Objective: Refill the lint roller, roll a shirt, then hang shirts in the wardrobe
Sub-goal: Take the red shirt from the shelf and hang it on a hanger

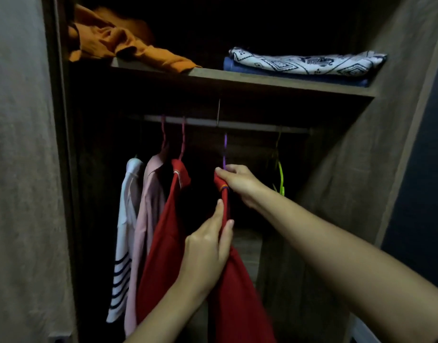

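Note:
A red shirt (240,293) hangs on a purple hanger (225,151) whose hook reaches up to the wardrobe rail (250,125). My right hand (240,184) grips the shirt's collar right at the base of the hanger hook. Lower down, my left hand (208,248) pinches the front of the same shirt. To the left hang another red shirt (163,238), a pink shirt (148,209) and a white shirt (125,219) with dark stripes at the hem. No lint roller shows.
An empty green hanger (280,177) hangs at the right of the rail. The shelf (262,81) above carries a crumpled orange garment (119,43) and folded patterned and blue cloths (304,63). Wardrobe walls stand close on both sides.

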